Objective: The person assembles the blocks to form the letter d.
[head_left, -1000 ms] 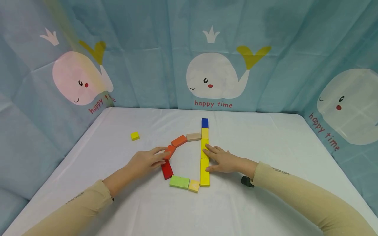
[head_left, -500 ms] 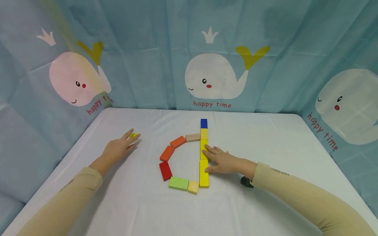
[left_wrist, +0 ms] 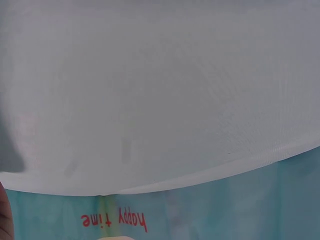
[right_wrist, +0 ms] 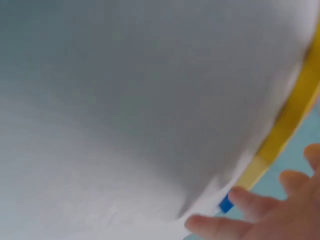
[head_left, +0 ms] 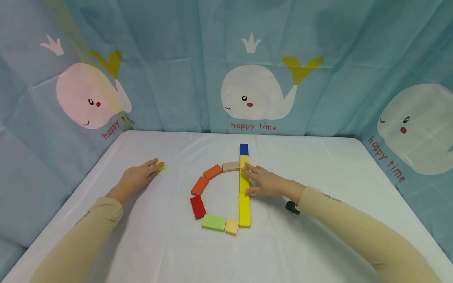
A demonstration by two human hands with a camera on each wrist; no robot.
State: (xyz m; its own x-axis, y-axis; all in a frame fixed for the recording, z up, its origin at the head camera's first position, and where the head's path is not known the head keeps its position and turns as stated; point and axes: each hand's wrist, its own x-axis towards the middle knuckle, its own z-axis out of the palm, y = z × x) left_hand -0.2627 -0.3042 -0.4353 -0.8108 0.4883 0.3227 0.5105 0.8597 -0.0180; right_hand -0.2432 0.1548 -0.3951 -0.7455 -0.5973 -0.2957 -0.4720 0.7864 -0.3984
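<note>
At the left of the table in the head view, my left hand [head_left: 137, 177] pinches a small yellow block [head_left: 161, 166] between thumb and fingers. My right hand [head_left: 267, 182] has its fingers spread, the fingertips over a straight column of blocks. That column runs from a blue block [head_left: 244, 149] at the far end, through a pale yellow one, to two long yellow blocks, the nearer yellow block [head_left: 244, 212] fully in sight. Left of it curve a beige block [head_left: 231, 166], two orange blocks [head_left: 212, 172], a red block [head_left: 198, 207], a light green block [head_left: 214, 222] and a square pale yellow block [head_left: 231, 226].
A white cloth [head_left: 170, 251] covers the table. Blue curtains [head_left: 170, 70] printed with whales hang behind it and along its sides. A small dark object [head_left: 292, 207] shows beneath the right wrist.
My left hand has left the orange and red blocks, moved left and taken hold of the small yellow block. Lately my right hand has slid a little farther up the column.
</note>
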